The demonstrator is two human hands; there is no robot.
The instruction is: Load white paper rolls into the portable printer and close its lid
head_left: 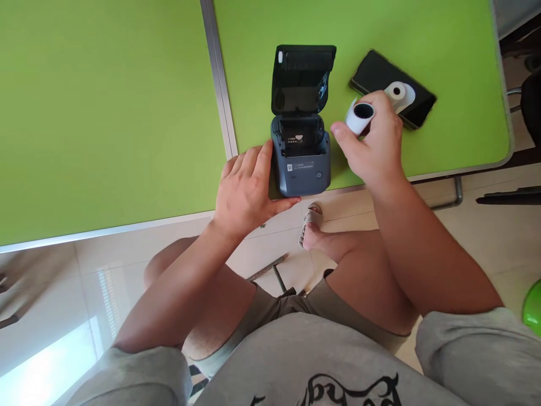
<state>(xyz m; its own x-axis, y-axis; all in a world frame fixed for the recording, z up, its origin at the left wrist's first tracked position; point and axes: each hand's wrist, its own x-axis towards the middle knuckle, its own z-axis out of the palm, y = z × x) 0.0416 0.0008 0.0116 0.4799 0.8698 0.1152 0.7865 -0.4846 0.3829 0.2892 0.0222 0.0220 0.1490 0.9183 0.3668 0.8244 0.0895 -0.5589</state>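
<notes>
A dark grey label printer (302, 177) sits near the front edge of the green table, its black lid (301, 79) tipped up and back. Its paper bay (301, 138) faces up, with a small label printed inside. My left hand (245, 186) steadies the printer, fingers along its left side and thumb across its front. To the right of the printer, my right hand (376, 141) grips a white roll of label paper (358, 124) with a dark hollow core; a loose paper end sticks up at its left. The roll is apart from the printer.
Beyond my right hand lies a black smartphone (372, 73), with a second, smaller white paper roll (401, 96) on it. A metal strip (217, 73) crosses the green tabletop (105, 113) left of the printer. A black chair part (531, 107) stands at the right.
</notes>
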